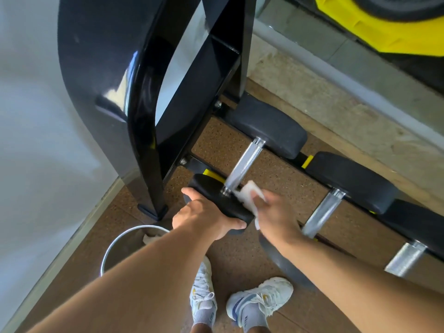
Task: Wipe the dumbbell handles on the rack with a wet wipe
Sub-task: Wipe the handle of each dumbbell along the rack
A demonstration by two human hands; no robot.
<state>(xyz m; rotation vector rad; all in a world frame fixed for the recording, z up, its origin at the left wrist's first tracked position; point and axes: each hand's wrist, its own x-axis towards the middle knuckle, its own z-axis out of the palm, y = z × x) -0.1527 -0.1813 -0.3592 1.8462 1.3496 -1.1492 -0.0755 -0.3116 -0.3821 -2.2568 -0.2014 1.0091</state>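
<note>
Three dumbbells lie side by side on the low rack, each with black heads and a knurled silver handle. My left hand (206,215) grips the near black head (223,200) of the leftmost dumbbell, thumb on one side and fingers round the other. My right hand (274,212) pinches a white wet wipe (247,195) at the near end of that dumbbell's handle (242,164). The second handle (323,212) and third handle (406,258) lie bare to the right.
The rack's black upright frame (149,111) rises just left of the dumbbells. A round metal bin (115,246) with a crumpled white wipe inside stands on the cork-brown floor at my lower left. My white sneakers (259,301) are below. A white wall runs along the left.
</note>
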